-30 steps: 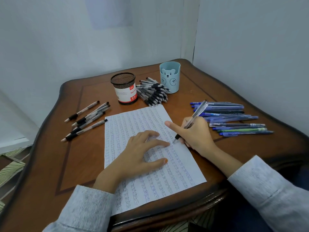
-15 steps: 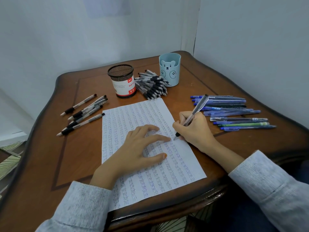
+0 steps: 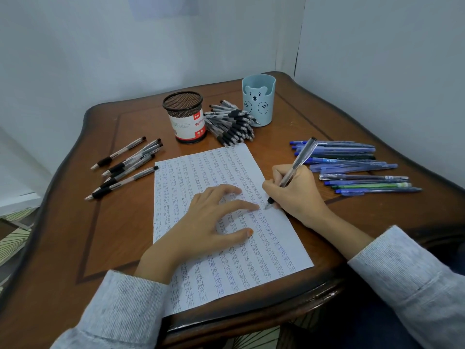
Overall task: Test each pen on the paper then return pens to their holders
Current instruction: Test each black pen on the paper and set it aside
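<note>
The right hand [image 3: 299,197] pinches the pen [image 3: 302,157], tip on the right side of the paper [image 3: 201,167]; the left hand [image 3: 206,222] lies flat on the paper. The pen looks light and stiff, best held low

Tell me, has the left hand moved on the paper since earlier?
No. The left hand presses the same middle spot of the paper; only the camera shifted.

White paper [image 3: 264,248] is covered in rows of blue and black ink, and a bear face is printed on the pale-blue holder [image 3: 259,102].
</note>
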